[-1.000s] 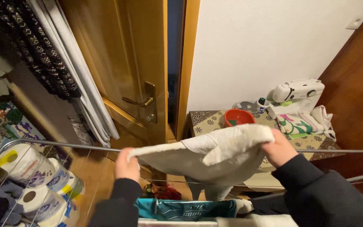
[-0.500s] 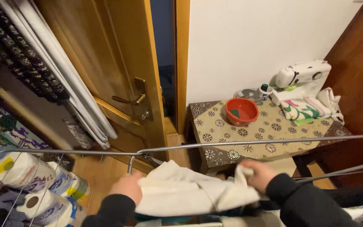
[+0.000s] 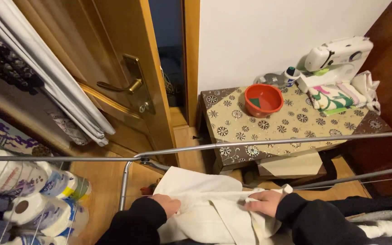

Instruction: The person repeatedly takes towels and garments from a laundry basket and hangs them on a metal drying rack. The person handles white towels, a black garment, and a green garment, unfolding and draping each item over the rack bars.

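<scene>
A cream-white cloth (image 3: 205,199) lies spread over the wires of a metal drying rack (image 3: 250,144) at the bottom middle. My left hand (image 3: 166,204) rests on the cloth's left part, fingers curled into the fabric. My right hand (image 3: 265,202) presses flat on its right part, fingers pointing left. Both arms wear dark sleeves. The cloth's lower edge runs out of view.
A low table with a patterned cover (image 3: 286,127) holds a red bowl (image 3: 263,100), a white sewing machine (image 3: 339,56) and folded cloths (image 3: 336,97). A wooden door (image 3: 110,77) stands ajar at left. Paper rolls (image 3: 28,195) sit at the lower left. More laundry (image 3: 386,222) lies at the right.
The cloth went from held up in the air down onto the rack wires. Both hands dropped with it and now lie on it. The view tilted downward.
</scene>
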